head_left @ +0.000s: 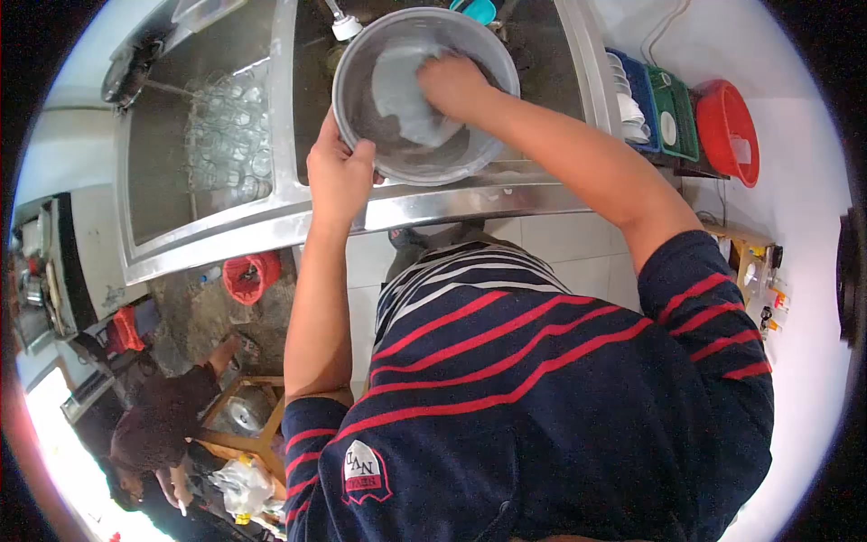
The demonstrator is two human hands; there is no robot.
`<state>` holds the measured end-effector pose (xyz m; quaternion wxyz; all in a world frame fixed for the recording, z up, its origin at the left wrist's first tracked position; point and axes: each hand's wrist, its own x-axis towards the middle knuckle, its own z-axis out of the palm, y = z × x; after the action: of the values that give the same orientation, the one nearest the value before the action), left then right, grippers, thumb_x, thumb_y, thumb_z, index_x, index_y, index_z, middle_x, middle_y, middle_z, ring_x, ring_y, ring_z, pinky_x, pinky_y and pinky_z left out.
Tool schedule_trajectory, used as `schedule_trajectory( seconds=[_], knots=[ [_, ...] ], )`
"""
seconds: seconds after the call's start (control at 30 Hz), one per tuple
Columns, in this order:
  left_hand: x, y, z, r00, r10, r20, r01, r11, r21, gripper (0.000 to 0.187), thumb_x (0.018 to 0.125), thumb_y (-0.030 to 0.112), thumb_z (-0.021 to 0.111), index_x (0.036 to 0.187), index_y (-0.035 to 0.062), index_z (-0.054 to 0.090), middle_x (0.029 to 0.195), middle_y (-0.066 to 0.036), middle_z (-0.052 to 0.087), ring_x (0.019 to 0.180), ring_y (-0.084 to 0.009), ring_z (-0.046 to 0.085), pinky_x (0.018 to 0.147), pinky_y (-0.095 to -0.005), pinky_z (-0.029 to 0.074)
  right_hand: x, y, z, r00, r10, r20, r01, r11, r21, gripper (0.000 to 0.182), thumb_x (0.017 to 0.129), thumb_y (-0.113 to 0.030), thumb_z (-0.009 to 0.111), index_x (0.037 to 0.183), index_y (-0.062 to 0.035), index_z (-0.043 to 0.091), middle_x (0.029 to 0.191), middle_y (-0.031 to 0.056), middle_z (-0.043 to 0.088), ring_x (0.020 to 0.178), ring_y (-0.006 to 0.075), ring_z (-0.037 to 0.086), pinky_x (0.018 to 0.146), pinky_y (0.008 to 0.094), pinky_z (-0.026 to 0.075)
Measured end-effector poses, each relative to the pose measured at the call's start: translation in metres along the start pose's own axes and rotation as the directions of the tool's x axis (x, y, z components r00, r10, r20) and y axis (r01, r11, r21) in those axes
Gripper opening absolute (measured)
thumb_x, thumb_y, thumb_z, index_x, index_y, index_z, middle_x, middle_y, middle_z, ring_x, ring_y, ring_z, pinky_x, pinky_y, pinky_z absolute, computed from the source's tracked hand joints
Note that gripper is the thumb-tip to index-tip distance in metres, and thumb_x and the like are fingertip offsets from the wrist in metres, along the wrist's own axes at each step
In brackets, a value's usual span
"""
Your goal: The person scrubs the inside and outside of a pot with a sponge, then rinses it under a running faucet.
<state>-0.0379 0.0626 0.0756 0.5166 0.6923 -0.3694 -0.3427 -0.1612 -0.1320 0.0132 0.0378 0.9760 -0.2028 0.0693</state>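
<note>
A round grey metal pot rests over the right-hand sink basin, its open mouth facing me. My left hand grips the pot's near-left rim, thumb on the edge and fingers outside. Inside the pot is my right hand, its fingers curled down toward the inner wall. Whatever those fingers hold, if anything, is hidden. A pale, whitish patch that looks like soapy water or glare spreads around them. Just beyond the pot's far rim are a white-tipped faucet and a turquoise plastic cup or scoop.
The left basin holds many drinking glasses. At right stand a blue rack with white dishes, a green basket and a red tub. A red bin sits on the floor. Another person is at lower left.
</note>
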Motion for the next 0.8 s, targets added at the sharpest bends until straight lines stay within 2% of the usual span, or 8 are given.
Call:
schedule_trajectory(
  seconds=[0.13, 0.23, 0.3, 0.4, 0.5, 0.57, 0.6, 0.8],
  knots=[
    [-0.003, -0.003, 0.008, 0.998, 0.050, -0.047, -0.047, 0.998, 0.045, 0.061, 0.079, -0.001, 0.055, 0.139, 0.0058, 0.049, 0.073, -0.009, 0.067, 0.054, -0.0138, 0.063, 0.051, -0.0301, 0.052, -0.025, -0.038, -0.030, 0.769, 0.073, 0.636, -0.134, 0.990, 0.049, 0.031, 0.081, -0.027, 0.062, 0.102, -0.0051, 0.071, 0.101, 0.0182, 0.070, 0.096, 0.0352, 0.068, 0.082, 0.0445, 0.055],
    [0.000, 0.000, 0.014, 0.995, 0.092, -0.045, -0.089, 0.993, 0.074, 0.063, 0.079, 0.000, 0.055, 0.141, 0.0071, 0.048, 0.073, -0.010, 0.068, 0.054, -0.0144, 0.063, 0.054, -0.0300, 0.052, -0.013, -0.072, -0.013, 0.808, 0.043, 0.587, -0.253, 0.926, 0.281, 0.035, 0.085, -0.030, 0.057, 0.103, -0.0028, 0.070, 0.108, 0.0219, 0.068, 0.101, 0.0376, 0.066, 0.085, 0.0466, 0.053],
    [-0.003, 0.002, 0.010, 0.996, 0.073, -0.054, -0.068, 0.995, 0.074, 0.063, 0.079, -0.001, 0.055, 0.141, 0.0071, 0.049, 0.074, -0.011, 0.068, 0.054, -0.0140, 0.063, 0.055, -0.0295, 0.052, -0.009, -0.087, -0.005, 0.893, 0.260, 0.367, -0.449, 0.568, 0.690, 0.035, 0.084, -0.029, 0.055, 0.102, -0.0029, 0.070, 0.111, 0.0244, 0.066, 0.102, 0.0400, 0.065, 0.088, 0.0486, 0.051],
    [-0.004, -0.010, 0.001, 0.994, 0.089, -0.067, -0.085, 0.994, 0.066, 0.063, 0.079, -0.001, 0.054, 0.141, 0.0072, 0.049, 0.076, -0.011, 0.069, 0.056, -0.0130, 0.063, 0.055, -0.0287, 0.052, -0.039, -0.068, -0.038, 0.891, -0.022, 0.454, -0.298, 0.725, 0.621, 0.035, 0.083, -0.028, 0.056, 0.102, -0.0019, 0.070, 0.114, 0.0242, 0.065, 0.103, 0.0383, 0.065, 0.089, 0.0497, 0.049],
    [-0.009, -0.001, 0.006, 0.998, 0.043, -0.040, -0.041, 0.999, 0.035, 0.062, 0.079, -0.001, 0.054, 0.141, 0.0065, 0.049, 0.077, -0.009, 0.070, 0.059, -0.0113, 0.062, 0.057, -0.0287, 0.052, -0.075, -0.031, -0.044, 0.898, -0.006, 0.439, -0.154, 0.933, 0.327, 0.036, 0.081, -0.027, 0.058, 0.101, 0.0011, 0.070, 0.110, 0.0257, 0.066, 0.099, 0.0384, 0.066, 0.089, 0.0504, 0.049],
    [-0.011, 0.005, 0.017, 0.975, 0.218, -0.044, -0.210, 0.969, 0.132, 0.063, 0.078, 0.000, 0.056, 0.140, 0.0053, 0.049, 0.075, -0.012, 0.069, 0.056, -0.0139, 0.060, 0.059, -0.0297, 0.051, -0.079, -0.022, -0.040, 0.952, 0.025, 0.304, -0.044, 0.997, 0.057, 0.033, 0.084, -0.026, 0.055, 0.096, 0.0013, 0.069, 0.094, 0.0237, 0.068, 0.094, 0.0364, 0.066, 0.088, 0.0523, 0.047],
    [-0.009, 0.007, 0.018, 0.984, 0.176, -0.011, -0.170, 0.963, 0.210, 0.063, 0.076, 0.003, 0.059, 0.139, 0.0041, 0.049, 0.069, -0.015, 0.065, 0.054, -0.0177, 0.058, 0.061, -0.0313, 0.051, -0.073, -0.030, -0.049, 0.769, 0.098, 0.631, -0.263, 0.949, 0.174, 0.034, 0.084, -0.027, 0.053, 0.092, 0.0023, 0.069, 0.090, 0.0245, 0.067, 0.088, 0.0393, 0.066, 0.082, 0.0528, 0.048],
    [-0.003, 0.007, 0.032, 0.962, 0.271, -0.029, -0.237, 0.885, 0.401, 0.070, 0.076, 0.014, 0.063, 0.142, 0.0028, 0.043, 0.063, -0.018, 0.062, 0.056, -0.0287, 0.062, 0.060, -0.0395, 0.051, -0.075, -0.054, -0.011, 0.878, 0.160, 0.452, -0.405, 0.753, 0.519, 0.040, 0.084, -0.032, 0.051, 0.094, 0.0027, 0.069, 0.097, 0.0291, 0.067, 0.094, 0.0438, 0.065, 0.086, 0.0504, 0.050]
  ],
)
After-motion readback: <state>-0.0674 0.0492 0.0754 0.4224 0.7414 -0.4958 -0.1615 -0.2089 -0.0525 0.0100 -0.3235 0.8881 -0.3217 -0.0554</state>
